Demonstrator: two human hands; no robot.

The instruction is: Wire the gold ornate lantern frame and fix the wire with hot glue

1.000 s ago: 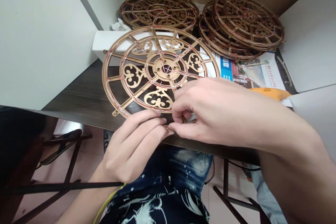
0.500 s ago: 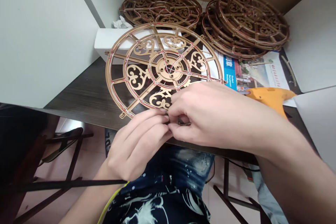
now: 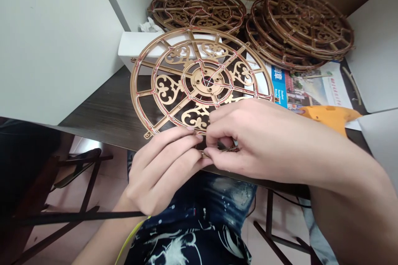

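Note:
A round gold-coloured openwork frame (image 3: pixel 158 89), with scrollwork and red and white wires along its rings, lies tilted, its far side over a white box (image 3: pixel 128 45). At its near rim, my left hand (image 3: pixel 166 165) is closed, fingers together over the top and thumb beneath. My right hand (image 3: pixel 248 136) is bent in a pinch on the same stretch of rim, just right of the left fingertips. Whatever sits between the right thumb and fingers is too small and covered to make out. Both hands hide part of the near rim.
Similar wired frames lie at the back left (image 3: pixel 199 8) and in a stack at the back right (image 3: pixel 307 20). An orange glue gun (image 3: pixel 329 116) rests on a printed brochure (image 3: pixel 317 87) at the right. White panels (image 3: pixel 71 41) stand at both sides.
The view has shifted slightly, so everything sits a little further right. The right hand has drawn slightly away from the left fingertips, and more of the rim shows between them.

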